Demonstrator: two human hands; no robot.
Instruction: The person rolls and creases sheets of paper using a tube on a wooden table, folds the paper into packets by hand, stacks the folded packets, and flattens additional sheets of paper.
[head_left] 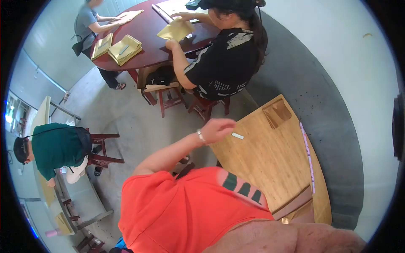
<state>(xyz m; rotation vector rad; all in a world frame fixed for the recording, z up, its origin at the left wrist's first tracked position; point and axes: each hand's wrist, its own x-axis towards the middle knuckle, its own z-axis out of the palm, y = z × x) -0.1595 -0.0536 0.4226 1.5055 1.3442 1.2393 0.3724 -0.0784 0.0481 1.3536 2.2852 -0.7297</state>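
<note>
My left hand [217, 130], with a light band at the wrist, hovers at the near left edge of a wooden table [261, 156]. It appears to hold nothing; its fingers reach forward, loosely bent. Just beyond the fingertips a small white strip [237, 135] lies on the tabletop. Farther along sits a folded brown-gold paper stack [276, 114]. Shiny gold paper [297, 213] shows at the table's lower end, partly covered by my right arm [291, 236]. That arm fills the bottom of the view, and its hand is out of sight.
A pink patterned strip [308, 156] runs along the table's far edge, by the wall. At a dark red round table [147, 38] a person in black [228, 63] holds gold paper, and another person stands. Someone in green [61, 145] sits on a stool at left.
</note>
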